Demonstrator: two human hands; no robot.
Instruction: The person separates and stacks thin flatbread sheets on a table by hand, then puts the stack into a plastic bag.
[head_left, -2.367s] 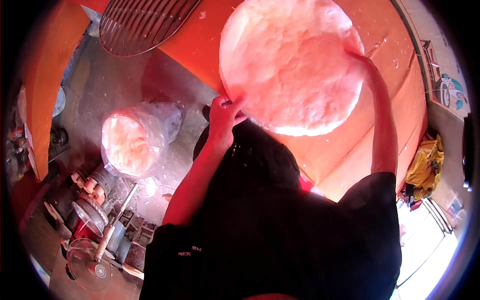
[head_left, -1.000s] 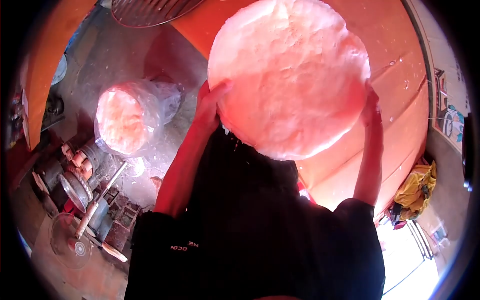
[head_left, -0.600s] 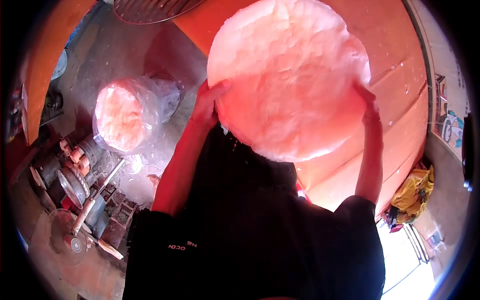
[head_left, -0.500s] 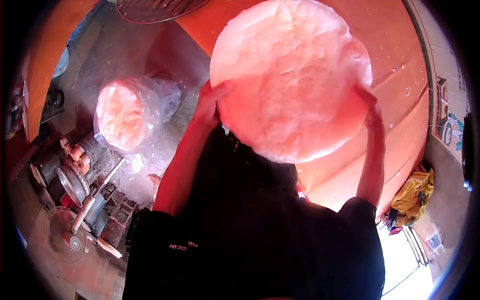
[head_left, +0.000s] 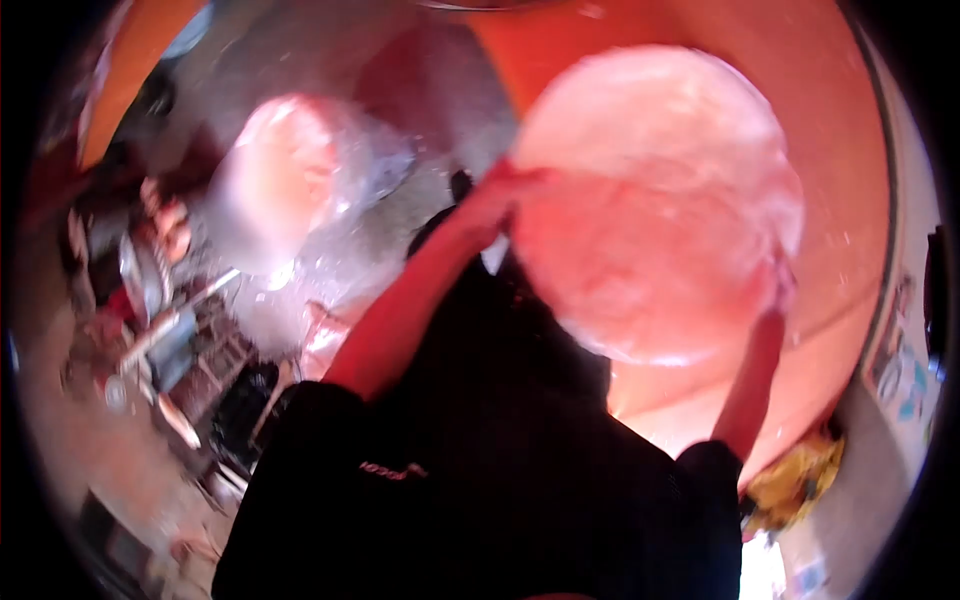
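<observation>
Pinkish-white, your round sheet (head_left: 655,215) now sits further right in view, blurred; your left hand (head_left: 498,198) and right hand (head_left: 781,285) still clasp opposite edges, keeping it supported.

Floor (head_left: 345,50): grey, visible beyond the left edge of the orange surface (head_left: 845,160), with a dark red patch (head_left: 425,75). A dark strip (head_left: 889,140) follows the surface's right edge. Lighting: reddish cast overall; white glare (head_left: 763,572) past the lower right. Room detail blurred.
</observation>
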